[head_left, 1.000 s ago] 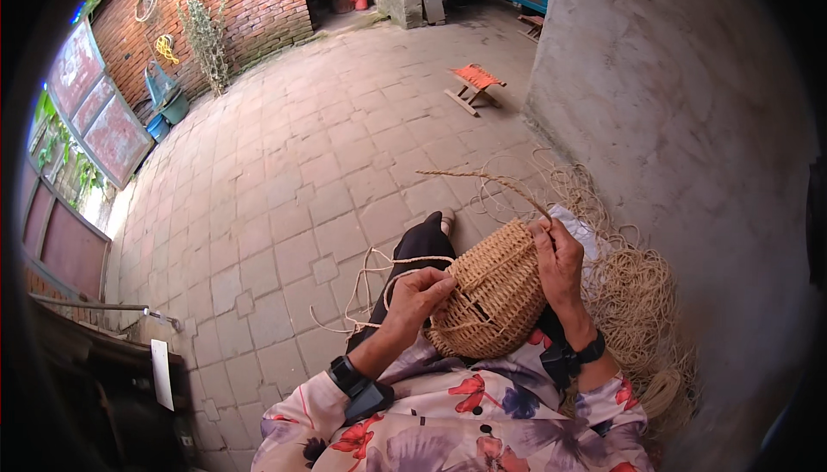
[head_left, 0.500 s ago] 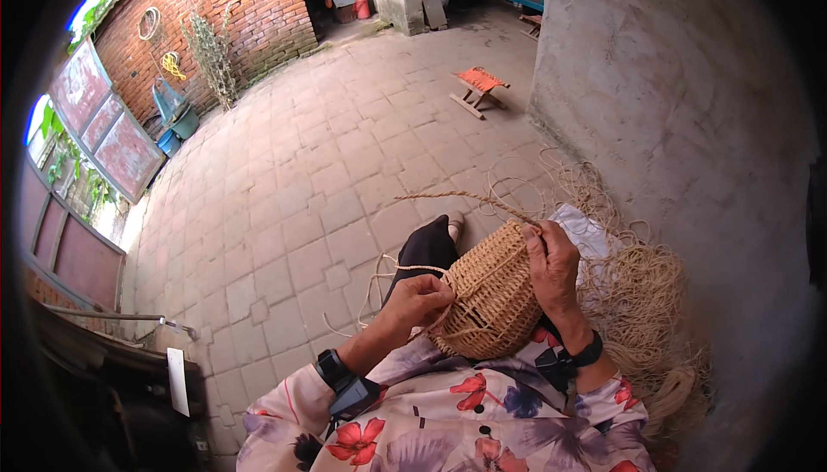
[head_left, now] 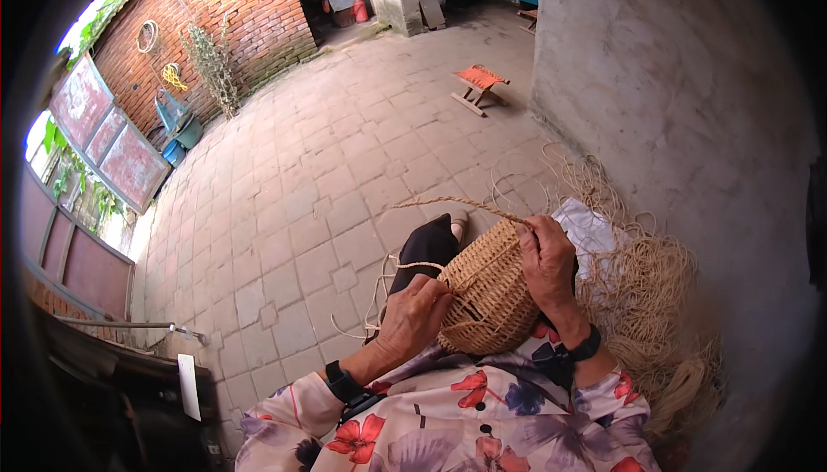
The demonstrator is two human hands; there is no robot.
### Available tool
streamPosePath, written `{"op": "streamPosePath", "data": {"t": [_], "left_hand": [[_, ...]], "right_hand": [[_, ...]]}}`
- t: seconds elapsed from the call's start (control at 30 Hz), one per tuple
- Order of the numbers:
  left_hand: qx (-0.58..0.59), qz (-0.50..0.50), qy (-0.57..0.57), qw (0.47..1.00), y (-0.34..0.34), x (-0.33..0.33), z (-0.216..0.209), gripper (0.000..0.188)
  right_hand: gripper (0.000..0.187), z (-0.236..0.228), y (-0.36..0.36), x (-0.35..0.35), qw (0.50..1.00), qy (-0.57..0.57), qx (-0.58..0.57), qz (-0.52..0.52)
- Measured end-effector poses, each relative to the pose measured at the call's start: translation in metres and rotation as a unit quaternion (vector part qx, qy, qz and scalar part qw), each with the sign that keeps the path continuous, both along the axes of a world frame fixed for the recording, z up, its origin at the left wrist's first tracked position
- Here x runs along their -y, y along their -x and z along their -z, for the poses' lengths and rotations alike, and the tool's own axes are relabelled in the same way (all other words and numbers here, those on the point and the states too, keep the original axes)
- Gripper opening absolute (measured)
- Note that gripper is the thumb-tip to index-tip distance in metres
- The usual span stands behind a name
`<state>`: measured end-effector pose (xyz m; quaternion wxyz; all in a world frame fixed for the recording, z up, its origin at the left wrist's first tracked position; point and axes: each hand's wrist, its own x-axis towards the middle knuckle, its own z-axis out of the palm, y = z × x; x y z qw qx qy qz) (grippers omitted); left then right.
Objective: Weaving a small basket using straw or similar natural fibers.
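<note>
A half-round basket woven from tan straw cord (head_left: 489,287) rests on my lap, its side turned up toward me. My right hand (head_left: 550,265) is closed on the basket's far right rim, thumb on top. From that rim a twisted cord (head_left: 452,201) sticks out to the left. At the basket's left side my left hand (head_left: 415,313) pinches with thumb and forefinger; a thin strand (head_left: 420,265) runs out just beyond it and hangs in loops. Exactly what lies between those fingertips is hidden. A dark gap shows in the weave near them.
A big tangled heap of straw cord (head_left: 646,291) lies at my right, beside a white sheet (head_left: 586,226) and a grey wall (head_left: 672,84). Ahead stands a folding stool (head_left: 480,86) with an orange seat. A dark object with a white strip (head_left: 189,386) is at lower left.
My left hand has shifted slightly, its back turning more upward at the basket's left side. The right hand keeps its hold on the rim. The whole view has tilted a little.
</note>
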<state>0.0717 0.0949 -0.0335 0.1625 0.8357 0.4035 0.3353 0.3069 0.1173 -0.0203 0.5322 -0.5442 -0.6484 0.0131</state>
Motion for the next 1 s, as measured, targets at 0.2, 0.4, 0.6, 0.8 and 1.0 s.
{"op": "streamPosePath", "data": {"t": [0.2,0.4,0.6,0.8,1.0], "left_hand": [[0.076,-0.017,0.158,0.984,0.001,-0.002,0.007,0.016],[0.205,-0.034,0.449,0.869,0.000,-0.007,-0.001,0.022],[0.062,-0.007,0.273,0.960,0.002,0.002,-0.006,0.020],[0.021,0.008,0.040,0.999,-0.003,0.002,-0.001,0.015],[0.349,-0.059,0.491,0.796,0.010,0.005,0.009,0.010]], "right_hand": [[0.013,0.001,0.001,0.001,1.000,-0.007,0.011,-0.001],[0.014,0.004,0.001,0.002,1.000,-0.016,0.021,0.009],[0.014,0.004,0.002,0.003,1.000,-0.018,0.021,0.011],[0.012,0.005,0.003,0.002,1.000,-0.013,0.025,0.013],[0.012,0.005,0.003,0.003,0.999,-0.024,0.023,0.008]]}}
